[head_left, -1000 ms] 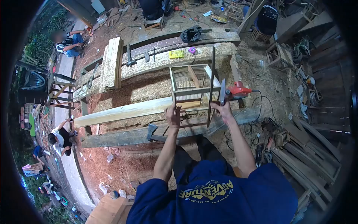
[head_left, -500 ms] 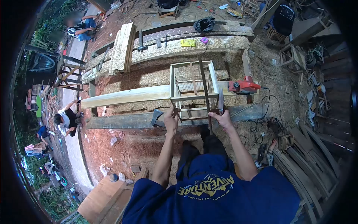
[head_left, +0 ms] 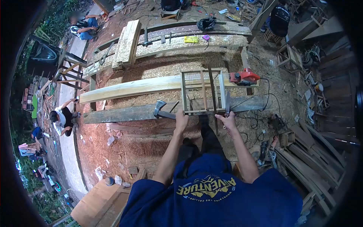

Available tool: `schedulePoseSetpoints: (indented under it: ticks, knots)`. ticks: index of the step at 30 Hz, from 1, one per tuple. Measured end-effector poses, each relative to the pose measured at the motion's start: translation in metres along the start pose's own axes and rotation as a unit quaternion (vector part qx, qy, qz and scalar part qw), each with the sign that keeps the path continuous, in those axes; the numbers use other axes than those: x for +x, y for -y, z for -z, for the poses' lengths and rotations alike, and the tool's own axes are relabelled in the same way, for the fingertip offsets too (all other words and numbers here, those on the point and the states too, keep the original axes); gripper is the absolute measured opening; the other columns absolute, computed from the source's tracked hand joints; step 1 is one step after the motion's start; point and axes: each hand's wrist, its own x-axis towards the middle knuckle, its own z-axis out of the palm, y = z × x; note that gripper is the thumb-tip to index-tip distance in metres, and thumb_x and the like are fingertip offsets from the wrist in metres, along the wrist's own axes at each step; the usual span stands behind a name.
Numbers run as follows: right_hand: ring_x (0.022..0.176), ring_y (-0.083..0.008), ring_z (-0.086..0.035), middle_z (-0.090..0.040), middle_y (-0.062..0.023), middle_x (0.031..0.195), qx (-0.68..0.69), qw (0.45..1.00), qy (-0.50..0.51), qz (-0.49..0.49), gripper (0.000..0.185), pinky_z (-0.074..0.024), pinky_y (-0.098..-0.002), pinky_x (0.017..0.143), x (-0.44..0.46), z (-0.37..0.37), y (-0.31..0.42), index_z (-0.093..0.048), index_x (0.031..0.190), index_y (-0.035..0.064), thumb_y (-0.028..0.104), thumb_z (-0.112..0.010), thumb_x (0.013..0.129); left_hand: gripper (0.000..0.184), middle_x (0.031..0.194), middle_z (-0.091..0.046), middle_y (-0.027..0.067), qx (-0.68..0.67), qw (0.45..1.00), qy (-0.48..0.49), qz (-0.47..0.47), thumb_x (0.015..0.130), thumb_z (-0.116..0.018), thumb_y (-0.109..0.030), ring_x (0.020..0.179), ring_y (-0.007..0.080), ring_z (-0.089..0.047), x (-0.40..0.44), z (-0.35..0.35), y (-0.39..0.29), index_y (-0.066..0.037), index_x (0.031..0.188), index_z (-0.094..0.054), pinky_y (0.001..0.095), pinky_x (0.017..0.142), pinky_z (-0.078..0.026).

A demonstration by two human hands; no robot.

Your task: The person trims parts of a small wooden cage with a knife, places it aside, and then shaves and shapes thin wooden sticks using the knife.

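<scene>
One wooden frame (head_left: 200,112) was in hand over one dark plank (head_left: 124,114); the left hand (head_left: 182,120), nearly closed, gripped its near corner; the right hand (head_left: 228,121) curled round one blade (head_left: 227,102), thumb at one dark strip (head_left: 213,90); a slipping strip might have jerked that blade astray! Nearby lay one axe (head_left: 160,108), one red power tool (head_left: 245,76).

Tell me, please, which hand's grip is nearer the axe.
Left: the left-hand grip is just right of the axe; the right-hand grip is farther right, by the wooden frame's right side.
</scene>
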Motion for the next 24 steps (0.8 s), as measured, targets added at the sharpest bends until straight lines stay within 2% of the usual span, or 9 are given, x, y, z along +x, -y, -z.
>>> schedulePoseSetpoints:
  ticks: [3,5,7,8,12,16,19,22,24]
  knots:
    - [0.081,-0.0118,-0.060,-0.063,-0.0060,0.094,0.084,0.996,0.008,0.016,0.050,-0.0502,-0.0278,0.072,-0.020,-0.005,-0.024,-0.050,0.106,0.0009,0.014,-0.085,0.073,0.038,0.090,-0.064,0.0268,0.013,0.999,-0.003,-0.034,0.072,-0.049,0.008,0.086,0.0427,-0.063,-0.018,0.003,0.000,0.002,0.108,-0.060,0.0436,0.076,-0.048]
    - [0.069,-0.0094,-0.057,-0.063,-0.0047,0.087,0.081,0.996,-0.013,0.042,0.050,-0.0494,-0.0256,0.064,-0.022,-0.009,-0.052,-0.050,0.100,0.0028,0.019,-0.087,0.071,0.048,0.094,-0.064,0.0281,-0.010,0.998,-0.019,-0.056,0.075,-0.051,0.006,0.090,0.0431,-0.063,-0.025,0.005,-0.002,0.001,0.123,-0.051,0.0442,0.078,-0.048]
    - [0.074,-0.0097,-0.061,-0.066,-0.0056,0.087,0.125,0.990,-0.005,0.060,0.044,-0.0508,-0.0250,0.067,-0.032,-0.013,-0.048,-0.050,0.098,0.0014,0.013,-0.085,0.074,0.062,0.099,-0.064,0.0293,-0.032,0.996,-0.036,-0.075,0.078,-0.053,0.004,0.093,0.0435,-0.063,-0.029,0.010,0.002,0.000,0.139,-0.042,0.0448,0.081,-0.048]
    - [0.075,-0.0099,-0.062,-0.066,-0.0051,0.087,0.134,0.989,-0.008,0.062,0.043,-0.0509,-0.0249,0.068,-0.038,-0.014,-0.045,-0.050,0.098,0.0014,0.012,-0.084,0.074,0.069,0.117,-0.059,0.0311,-0.007,0.999,0.003,-0.053,0.082,-0.054,0.000,0.108,0.0437,-0.058,-0.029,0.017,0.004,0.001,0.147,-0.029,0.0433,0.091,-0.045]
    - [0.073,-0.0088,-0.061,-0.068,-0.0045,0.085,0.154,0.983,-0.003,0.103,0.052,-0.0509,-0.0246,0.068,-0.059,-0.018,-0.033,-0.050,0.118,-0.0036,0.008,-0.081,0.078,0.062,0.139,-0.045,0.0294,0.024,0.995,-0.031,-0.092,0.085,-0.056,-0.004,0.129,0.0410,-0.045,-0.049,0.040,-0.007,0.004,0.143,-0.035,0.0406,0.108,-0.035]
    - [0.077,-0.0093,-0.064,-0.069,-0.0059,0.090,0.168,0.983,0.041,0.059,0.075,-0.0496,-0.0219,0.064,-0.095,-0.033,0.011,-0.038,0.141,0.0000,0.005,-0.078,0.078,0.054,0.127,-0.057,0.0258,0.013,0.981,-0.131,-0.142,0.091,-0.060,-0.015,0.117,0.0362,-0.056,-0.092,0.071,-0.065,0.006,0.137,-0.042,0.0401,0.100,-0.043]
    - [0.074,-0.0080,-0.064,-0.069,-0.0054,0.089,0.208,0.970,0.053,0.113,0.075,-0.0479,-0.0191,0.060,-0.150,-0.057,0.080,-0.037,0.142,0.0001,0.005,-0.077,0.079,0.047,0.110,-0.065,0.0163,-0.195,0.980,0.010,-0.031,0.097,-0.059,-0.021,0.099,0.0229,-0.063,-0.132,0.097,-0.134,0.005,0.134,-0.046,0.0345,0.086,-0.051]
    - [0.075,-0.0086,-0.066,-0.069,-0.0045,0.089,0.286,0.943,0.125,0.120,0.071,-0.0512,-0.0221,0.058,-0.173,-0.086,0.114,-0.036,0.142,0.0017,0.002,-0.074,0.082,0.036,0.096,-0.066,0.0061,-0.337,0.936,0.080,-0.065,0.101,-0.054,-0.024,0.084,0.0098,-0.061,-0.159,0.116,-0.171,0.002,0.126,-0.053,0.0255,0.072,-0.052]
    - [0.079,-0.0099,-0.066,-0.069,-0.0038,0.088,0.317,0.931,0.141,0.115,0.066,-0.0545,-0.0244,0.065,-0.200,-0.098,0.149,-0.039,0.140,0.0030,0.000,-0.072,0.084,0.029,0.093,-0.065,0.0037,-0.365,0.929,0.034,-0.054,0.101,-0.053,-0.022,0.080,0.0078,-0.060,-0.174,0.135,-0.196,0.000,0.120,-0.055,0.0231,0.068,-0.051]
